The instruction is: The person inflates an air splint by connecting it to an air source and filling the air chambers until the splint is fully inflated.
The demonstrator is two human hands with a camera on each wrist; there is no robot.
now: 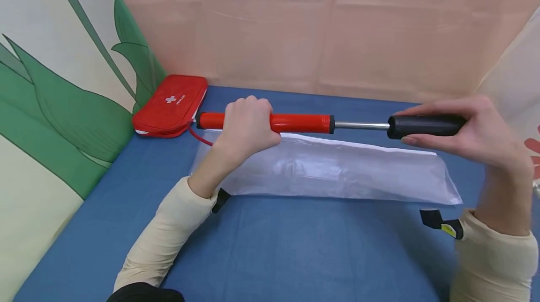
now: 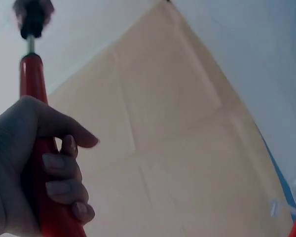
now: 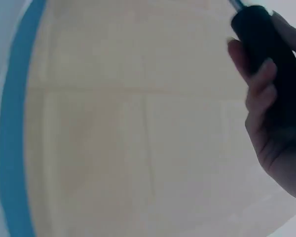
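A hand pump with a red barrel [image 1: 300, 123] is held level across the head view, its black handle [image 1: 426, 126] at the right end. My left hand [image 1: 250, 126] grips the barrel, fingers wrapped round it, as the left wrist view also shows. The right hand [image 1: 476, 128] holds the black handle between thumb and fingers. A length of metal rod [image 1: 362, 125] shows between barrel and handle. From the barrel's left end a thin red hose [image 1: 198, 137] runs down toward a long, clear plastic bag [image 1: 337, 170], which lies on the blue surface below the pump.
A red first aid pouch [image 1: 173, 105] lies at the back left, beside the pump's hose end. The blue cloth [image 1: 312, 245] covers the table. A peach-coloured sheet [image 1: 295, 34] hangs behind, and a leaf-printed sheet [image 1: 63, 105] stands on the left.
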